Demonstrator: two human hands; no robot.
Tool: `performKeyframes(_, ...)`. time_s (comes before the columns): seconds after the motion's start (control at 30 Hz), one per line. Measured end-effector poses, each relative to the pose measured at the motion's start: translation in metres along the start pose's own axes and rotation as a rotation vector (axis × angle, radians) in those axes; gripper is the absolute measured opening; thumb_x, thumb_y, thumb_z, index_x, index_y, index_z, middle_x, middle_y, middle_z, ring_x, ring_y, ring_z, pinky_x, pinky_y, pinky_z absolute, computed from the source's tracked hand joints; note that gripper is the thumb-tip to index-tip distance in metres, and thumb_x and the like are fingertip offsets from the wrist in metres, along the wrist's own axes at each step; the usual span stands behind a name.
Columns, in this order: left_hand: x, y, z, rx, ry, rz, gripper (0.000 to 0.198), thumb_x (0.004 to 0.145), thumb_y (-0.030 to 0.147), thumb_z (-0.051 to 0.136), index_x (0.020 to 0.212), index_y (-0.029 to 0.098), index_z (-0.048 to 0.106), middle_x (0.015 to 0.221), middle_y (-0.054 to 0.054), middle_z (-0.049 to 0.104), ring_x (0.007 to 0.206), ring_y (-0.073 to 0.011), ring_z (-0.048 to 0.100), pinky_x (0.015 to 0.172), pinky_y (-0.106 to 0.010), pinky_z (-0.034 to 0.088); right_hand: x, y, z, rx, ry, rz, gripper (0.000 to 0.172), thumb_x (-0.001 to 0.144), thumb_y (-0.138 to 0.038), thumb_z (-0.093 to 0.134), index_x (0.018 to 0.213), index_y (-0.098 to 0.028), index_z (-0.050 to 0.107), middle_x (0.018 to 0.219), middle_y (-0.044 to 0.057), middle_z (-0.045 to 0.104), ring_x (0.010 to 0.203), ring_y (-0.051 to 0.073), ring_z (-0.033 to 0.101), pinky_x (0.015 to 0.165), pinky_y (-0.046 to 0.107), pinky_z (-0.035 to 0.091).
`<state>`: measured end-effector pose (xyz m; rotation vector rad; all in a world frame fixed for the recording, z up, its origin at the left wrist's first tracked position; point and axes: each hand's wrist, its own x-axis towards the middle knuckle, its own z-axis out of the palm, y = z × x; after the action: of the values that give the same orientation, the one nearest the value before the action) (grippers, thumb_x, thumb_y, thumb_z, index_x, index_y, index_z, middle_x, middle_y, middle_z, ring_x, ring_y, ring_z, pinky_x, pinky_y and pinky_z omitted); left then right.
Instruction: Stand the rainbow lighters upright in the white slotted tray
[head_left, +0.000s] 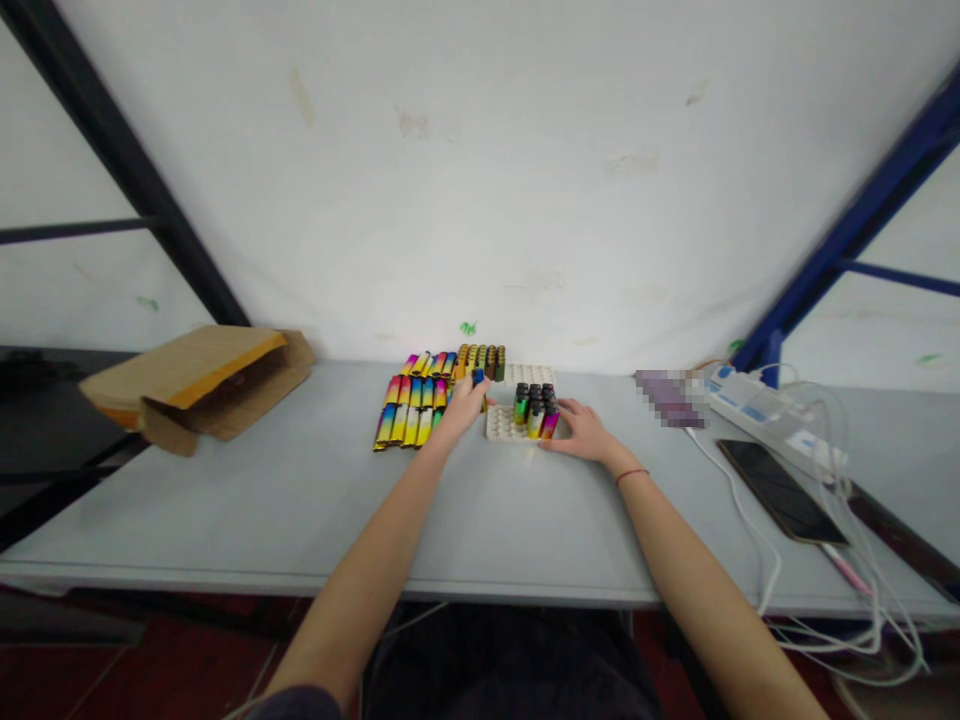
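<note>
Cream and pitted, a tray point(501, 425) is lying on the bench point(525, 520) at the frame's centre, carrying upright lighters point(535, 422). Just left, the left hand point(466, 405) is pinching a small blue item point(478, 376); the right hand point(586, 432) is resting, loosely spread, against the tray's right end. Colourful rows of lighters point(416, 393) are lying left of centre.

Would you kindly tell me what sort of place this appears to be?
It is probably a small workshop: on the grey table, rows of colourful lighter-like items lie beside a pale tray of upright lighters, with a brown carton farther left.
</note>
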<state>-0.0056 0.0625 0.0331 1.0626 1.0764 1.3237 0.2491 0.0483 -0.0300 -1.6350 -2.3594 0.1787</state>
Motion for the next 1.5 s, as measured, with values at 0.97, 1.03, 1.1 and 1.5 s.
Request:
performKeyframes(0.97,-0.018,-0.006,0.021,-0.492,0.118,-0.169,0.046,0.092,0.040,0.032,0.050,0.023,0.028,0.038,0.008,0.020,0.030,-0.0059,0.016,0.033,-0.019,0.014,-0.001,-0.003,0.000,-0.021,-0.005,0.002,0.086,0.079,-0.073,0.064,0.142,-0.017,0.054,0.149,0.020,0.048,0.140,0.037,0.041,0.115,0.054,0.032)
performKeyframes(1.03,-0.019,-0.007,0.022,-0.497,0.118,-0.168,0.049,0.093,0.046,0.033,0.051,0.023,0.029,0.038,0.008,0.019,0.030,-0.0059,0.016,0.033,-0.019,0.014,-0.001,-0.002,0.000,-0.020,-0.001,-0.001,0.085,0.079,-0.073,0.063,0.142,-0.018,0.054,0.150,0.020,0.047,0.140,0.038,0.040,0.114,0.055,0.032)
performKeyframes(1.1,-0.020,-0.008,0.022,-0.493,0.110,-0.176,0.052,0.092,0.055,0.035,0.051,0.023,0.029,0.038,0.009,0.018,0.030,-0.0058,0.015,0.033,-0.019,0.014,-0.001,-0.002,0.001,-0.017,0.002,-0.002,0.085,0.079,-0.073,0.063,0.142,-0.018,0.054,0.151,0.020,0.047,0.141,0.038,0.040,0.114,0.055,0.032)
performKeyframes(1.5,-0.019,-0.004,0.020,-0.453,0.086,-0.224,0.045,0.092,0.034,0.028,0.049,0.023,0.026,0.037,0.007,0.018,0.030,-0.0063,0.015,0.033,-0.020,0.013,0.000,0.000,0.003,0.009,-0.005,0.008,0.089,0.077,-0.072,0.065,0.144,-0.015,0.052,0.152,0.021,0.045,0.142,0.039,0.039,0.116,0.056,0.030)
